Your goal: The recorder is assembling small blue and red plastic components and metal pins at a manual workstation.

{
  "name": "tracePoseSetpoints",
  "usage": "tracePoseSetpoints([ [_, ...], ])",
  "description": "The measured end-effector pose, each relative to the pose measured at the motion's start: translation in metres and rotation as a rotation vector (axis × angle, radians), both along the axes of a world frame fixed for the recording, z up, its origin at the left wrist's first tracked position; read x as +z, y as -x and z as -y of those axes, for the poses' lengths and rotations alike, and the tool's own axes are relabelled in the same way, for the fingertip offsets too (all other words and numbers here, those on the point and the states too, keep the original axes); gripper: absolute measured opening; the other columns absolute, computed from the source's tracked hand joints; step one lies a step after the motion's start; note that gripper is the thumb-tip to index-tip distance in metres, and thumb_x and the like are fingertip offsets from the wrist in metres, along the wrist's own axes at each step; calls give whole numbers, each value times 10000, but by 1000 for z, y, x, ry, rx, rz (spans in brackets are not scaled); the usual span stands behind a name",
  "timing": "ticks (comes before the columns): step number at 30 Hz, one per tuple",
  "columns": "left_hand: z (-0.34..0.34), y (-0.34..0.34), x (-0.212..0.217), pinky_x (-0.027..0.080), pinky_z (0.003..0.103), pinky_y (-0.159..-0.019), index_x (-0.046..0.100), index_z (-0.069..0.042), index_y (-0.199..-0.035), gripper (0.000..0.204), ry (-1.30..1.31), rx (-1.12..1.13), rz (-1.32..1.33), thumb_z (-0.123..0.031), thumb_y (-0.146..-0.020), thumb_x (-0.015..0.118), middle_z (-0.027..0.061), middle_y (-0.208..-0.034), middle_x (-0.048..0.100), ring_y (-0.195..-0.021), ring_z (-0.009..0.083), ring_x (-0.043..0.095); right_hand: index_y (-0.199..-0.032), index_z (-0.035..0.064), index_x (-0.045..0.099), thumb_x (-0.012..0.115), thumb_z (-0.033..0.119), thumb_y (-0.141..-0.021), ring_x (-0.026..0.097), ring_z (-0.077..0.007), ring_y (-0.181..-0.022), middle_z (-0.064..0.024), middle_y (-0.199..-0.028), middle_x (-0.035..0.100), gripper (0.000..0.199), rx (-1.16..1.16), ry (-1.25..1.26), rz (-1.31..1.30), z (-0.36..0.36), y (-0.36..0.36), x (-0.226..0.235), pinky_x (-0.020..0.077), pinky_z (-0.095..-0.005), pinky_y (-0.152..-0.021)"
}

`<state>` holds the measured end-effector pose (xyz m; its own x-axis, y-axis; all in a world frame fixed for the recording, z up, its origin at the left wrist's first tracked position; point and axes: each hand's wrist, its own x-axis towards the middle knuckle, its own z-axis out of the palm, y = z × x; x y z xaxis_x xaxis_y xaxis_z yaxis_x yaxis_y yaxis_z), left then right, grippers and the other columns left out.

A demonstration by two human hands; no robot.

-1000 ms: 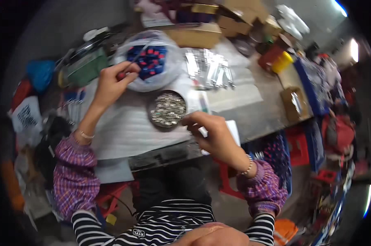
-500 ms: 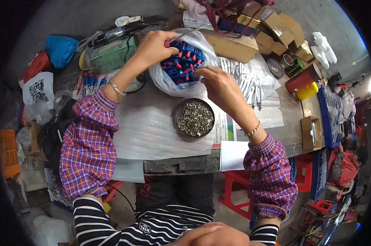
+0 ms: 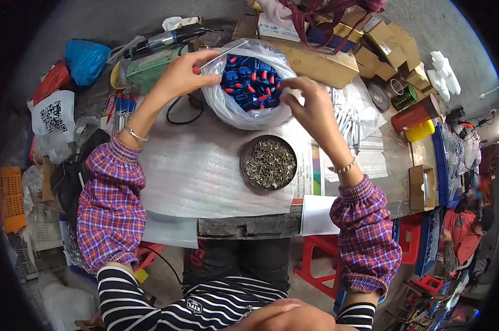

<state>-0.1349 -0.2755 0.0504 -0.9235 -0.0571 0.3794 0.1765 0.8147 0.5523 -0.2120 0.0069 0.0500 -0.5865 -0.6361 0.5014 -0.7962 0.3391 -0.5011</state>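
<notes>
My left hand (image 3: 184, 73) is closed on a thin metal rod with a red end (image 3: 224, 56), beside the left rim of a clear plastic bag (image 3: 219, 107). The rod slants up and right over the bag. Inside the bag lies a heap of blue plastic parts with red tips (image 3: 247, 88). At the bag's right rim is my right hand (image 3: 311, 105), its fingers bent and apart, with nothing visible between them. A round dark dish (image 3: 244, 165) of small metal pins (image 3: 270, 164) sits in front of the bag.
Several silver metal pieces (image 3: 347, 124) lie at the right. Blue-handled tools (image 3: 124, 110) stand together at the left, near a green box (image 3: 145, 71). Cardboard boxes (image 3: 315, 63) line the back. Red stools (image 3: 318, 262) are beneath the front edge.
My left hand has moved left and slightly down with the rod. My right hand has shifted right, from over the blue parts to the bag's rim. The view has shifted slightly.
</notes>
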Motion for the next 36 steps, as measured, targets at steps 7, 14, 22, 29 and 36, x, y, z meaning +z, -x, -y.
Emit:
tracePoseSetpoints([
  [7,-4,5,4,482,297,-759,614,-101,-1125,495,-110,59,-119,-259,-670,727,64,-996,672,-927,187,633,-1123,-59,580,736,240,-726,617,-201,-903,-167,-998,648,521,-133,42,315,14,48,-14,465,-298,-810],
  [14,-11,27,5,480,335,-801,577,-85,-1175,639,-23,133,-176,-328,-615,769,131,-955,654,-883,242,631,-1016,-37,613,561,152,-871,578,-116,-739,-71,-913,628,244,-3,307,933,21,61,-5,455,-250,-730],
  [22,4,46,0,450,297,-552,651,-55,-1003,433,-168,110,11,-253,-632,756,64,-679,611,-590,175,585,-1063,13,479,409,94,-925,502,-126,-595,-38,-742,515,175,228,849,1558,23,66,-15,460,-238,-564],
  [29,8,31,-1,254,190,-363,641,-54,-944,179,-613,127,127,-130,-784,667,-45,-570,513,-396,22,376,-1025,-15,611,619,144,-849,562,-75,-667,-36,-867,631,237,-58,608,1148,15,59,-32,452,-206,-576],
  [36,24,7,-15,452,256,-723,638,-41,-974,256,-43,146,-106,-135,-738,673,27,-871,649,-778,110,581,-970,-5,634,674,101,-759,609,-140,-725,-96,-851,651,239,-195,212,551,-2,42,-38,479,-267,-670],
])
